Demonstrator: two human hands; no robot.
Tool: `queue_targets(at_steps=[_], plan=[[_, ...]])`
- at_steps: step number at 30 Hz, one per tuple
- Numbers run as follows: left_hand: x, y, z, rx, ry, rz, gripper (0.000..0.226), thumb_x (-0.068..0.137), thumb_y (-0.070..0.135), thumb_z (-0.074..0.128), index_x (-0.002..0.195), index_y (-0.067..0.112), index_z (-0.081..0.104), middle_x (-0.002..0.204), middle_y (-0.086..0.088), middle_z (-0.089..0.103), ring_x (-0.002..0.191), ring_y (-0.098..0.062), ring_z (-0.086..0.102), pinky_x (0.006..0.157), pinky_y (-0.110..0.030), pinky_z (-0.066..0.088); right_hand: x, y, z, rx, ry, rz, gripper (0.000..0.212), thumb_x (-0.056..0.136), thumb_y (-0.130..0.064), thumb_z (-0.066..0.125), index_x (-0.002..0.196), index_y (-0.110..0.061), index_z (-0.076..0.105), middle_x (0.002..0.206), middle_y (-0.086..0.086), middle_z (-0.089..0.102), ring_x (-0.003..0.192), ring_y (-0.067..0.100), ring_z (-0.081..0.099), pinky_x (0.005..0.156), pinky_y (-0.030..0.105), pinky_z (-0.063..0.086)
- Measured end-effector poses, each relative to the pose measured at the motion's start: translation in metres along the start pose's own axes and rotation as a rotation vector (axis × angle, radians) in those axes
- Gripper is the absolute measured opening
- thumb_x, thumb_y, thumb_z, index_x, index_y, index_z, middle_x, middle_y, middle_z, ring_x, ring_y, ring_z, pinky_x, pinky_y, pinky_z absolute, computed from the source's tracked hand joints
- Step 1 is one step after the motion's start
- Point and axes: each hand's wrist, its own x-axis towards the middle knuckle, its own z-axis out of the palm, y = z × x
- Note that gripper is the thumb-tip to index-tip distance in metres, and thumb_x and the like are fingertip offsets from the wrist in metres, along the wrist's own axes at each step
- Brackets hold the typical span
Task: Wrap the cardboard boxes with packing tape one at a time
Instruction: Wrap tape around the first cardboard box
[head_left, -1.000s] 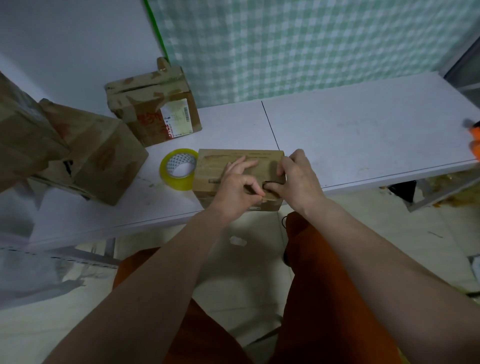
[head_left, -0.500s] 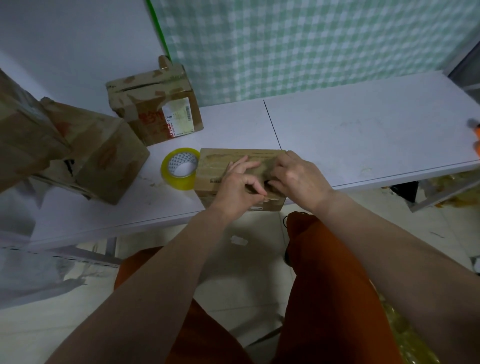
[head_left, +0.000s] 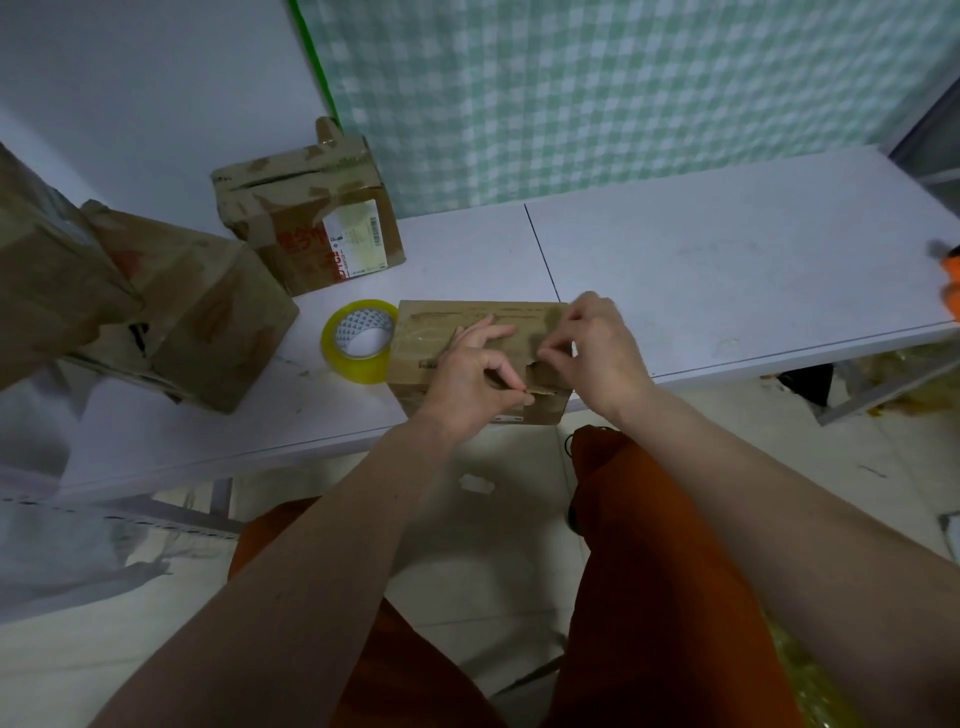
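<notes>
Fingertips first: the left hand (head_left: 470, 382) has thumb and forefinger pinched together at the near edge of the small cardboard box (head_left: 447, 332), right by a torn, ragged bit of its top surface, but I honestly can't tell if there's tape or anything else caught in that pinch. The other left fingers are fanned out flat on the box top. The right hand (head_left: 597, 348) sits on the right end of the same box, with its thumb and forefinger also nipped together just beside the torn patch; same deal, whatever is between them is too small to make out. The box itself lies flat at the front edge of the white desk (head_left: 727, 270), and its top looks glossy in streaks. Touching the box's left side is a roll of yellowish packing tape (head_left: 358, 340), lying flat with the core hole facing up. Behind the box and to the left stands a taller box with a white label (head_left: 311, 218), patched all over. Further left of the box is a tilted box (head_left: 208, 306), leaning against more cardboard at the frame's edge. Behind the box, past the desk, hangs a green checked cloth (head_left: 623, 93). Orange trousers (head_left: 649, 571) show below the box.
</notes>
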Motion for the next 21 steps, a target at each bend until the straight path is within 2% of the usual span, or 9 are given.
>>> queue_targets(at_steps=[2,4,6,9,11,13,15,18,21], plan=[[-0.001,0.0,0.0,0.003,0.002,0.0,0.032,0.065,0.01,0.086,0.057,0.031,0.063,0.136,0.007,0.053,0.14,-0.009,0.029,0.121,-0.034,0.005,-0.007,-0.009,0.0,0.072,0.048,0.245,0.008,0.082,-0.02,0.072,0.081,-0.014,0.076,0.116,0.004,0.049,0.116,0.021,0.036,0.089,0.022,0.035],[-0.001,-0.001,0.001,0.012,0.001,0.006,0.031,0.066,0.007,0.085,0.058,0.028,0.064,0.138,0.004,0.053,0.141,-0.009,0.029,0.121,-0.033,0.004,-0.011,-0.017,0.004,0.039,-0.029,0.344,0.012,0.084,-0.027,0.07,0.084,-0.017,0.077,0.135,0.003,0.045,0.128,0.023,0.027,0.104,0.028,0.032],[-0.001,-0.003,0.003,0.011,0.008,0.019,0.033,0.068,0.003,0.083,0.057,0.027,0.064,0.138,0.001,0.053,0.141,-0.011,0.029,0.121,-0.034,0.004,-0.014,-0.026,0.009,-0.069,-0.127,0.385,0.018,0.085,-0.034,0.066,0.088,-0.021,0.077,0.15,0.002,0.034,0.136,0.027,0.02,0.108,0.035,0.027],[-0.001,-0.006,0.005,0.006,0.037,0.031,0.035,0.068,0.002,0.083,0.055,0.026,0.062,0.136,-0.003,0.055,0.14,-0.015,0.032,0.12,-0.031,0.004,-0.014,-0.037,0.014,-0.083,-0.158,0.481,0.023,0.087,-0.04,0.063,0.09,-0.022,0.077,0.157,0.0,0.02,0.144,0.027,0.009,0.113,0.04,0.019],[0.0,-0.007,0.005,0.012,0.032,0.027,0.029,0.068,0.001,0.083,0.057,0.021,0.064,0.137,-0.003,0.055,0.141,-0.016,0.032,0.12,-0.03,0.004,-0.012,-0.039,0.019,-0.003,-0.148,0.603,0.019,0.087,-0.036,0.064,0.09,-0.021,0.075,0.157,-0.001,0.022,0.145,0.025,0.007,0.115,0.042,0.021],[0.0,-0.007,0.005,0.022,0.02,0.015,0.023,0.07,0.0,0.082,0.06,0.016,0.067,0.138,-0.002,0.054,0.141,-0.015,0.03,0.12,-0.03,0.003,-0.01,-0.035,0.029,0.161,-0.096,0.737,0.013,0.085,-0.03,0.067,0.08,-0.019,0.071,0.143,0.003,0.047,0.142,0.024,0.021,0.109,0.044,0.033],[0.0,-0.007,0.004,0.024,0.014,0.007,0.021,0.07,0.0,0.081,0.061,0.015,0.069,0.138,-0.001,0.054,0.141,-0.014,0.03,0.121,-0.031,0.003,-0.011,-0.032,0.038,0.316,-0.005,0.756,0.017,0.08,-0.024,0.07,0.065,-0.017,0.068,0.103,0.007,0.068,0.128,0.028,0.045,0.095,0.044,0.047],[0.001,-0.007,0.004,0.034,0.011,0.014,0.02,0.071,0.001,0.081,0.061,0.014,0.069,0.138,-0.001,0.054,0.141,-0.015,0.031,0.12,-0.031,0.004,-0.013,-0.033,0.04,0.312,0.003,0.706,0.033,0.082,-0.022,0.07,0.051,-0.018,0.06,0.074,0.005,0.065,0.113,0.033,0.054,0.092,0.041,0.047],[0.001,-0.009,0.005,0.039,0.014,0.014,0.014,0.071,0.002,0.081,0.064,0.008,0.071,0.137,-0.003,0.054,0.141,-0.016,0.032,0.12,-0.032,0.004,-0.015,-0.037,0.032,0.272,-0.037,0.683,0.023,0.09,-0.023,0.064,0.074,-0.008,0.073,0.075,0.007,0.061,0.113,0.032,0.05,0.093,0.038,0.044]])
